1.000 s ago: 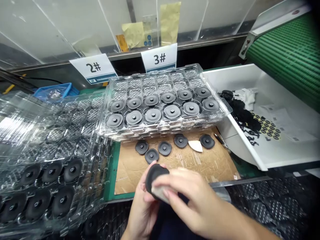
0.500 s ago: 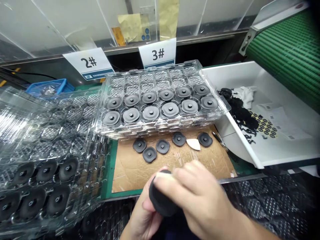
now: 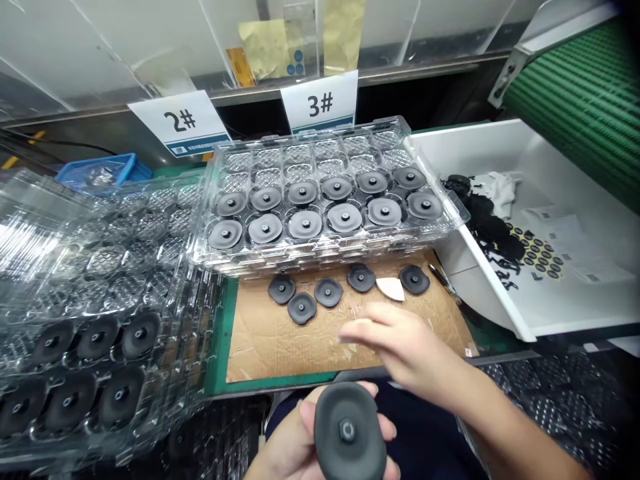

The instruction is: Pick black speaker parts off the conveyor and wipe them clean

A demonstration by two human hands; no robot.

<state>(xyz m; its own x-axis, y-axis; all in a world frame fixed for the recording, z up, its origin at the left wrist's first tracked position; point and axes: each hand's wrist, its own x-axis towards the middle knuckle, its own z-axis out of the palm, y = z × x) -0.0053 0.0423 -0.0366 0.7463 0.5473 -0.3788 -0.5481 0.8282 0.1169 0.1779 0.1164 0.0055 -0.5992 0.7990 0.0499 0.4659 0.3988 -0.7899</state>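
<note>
My left hand (image 3: 295, 440) grips a black rounded disc (image 3: 350, 417) with a raised hollow stub at its centre, stub side up, near the bottom of the view. My right hand (image 3: 395, 340) is above the cardboard sheet (image 3: 280, 353), fingers stretched out and slightly blurred, with nothing visible in them. Just beyond it lie a white wedge-shaped piece (image 3: 391, 289) and a similar black disc (image 3: 414, 279). Several more such discs, one of them a black disc (image 3: 302, 308), rest stub up on the cardboard to the left.
Behind the cardboard stands a stack of clear trays (image 3: 320, 247), its front two rows filled with discs. More clear trays (image 3: 165, 320) are at left. A white bin (image 3: 500, 300) with black parts and sticker sheets is at right, beside a pen-like tool (image 3: 443, 279) and green conveyor belt (image 3: 590, 100).
My right hand has come off the disc and moved up over the cardboard, its fingers now extended. My left hand has lowered and turned the disc so its stub faces me.
</note>
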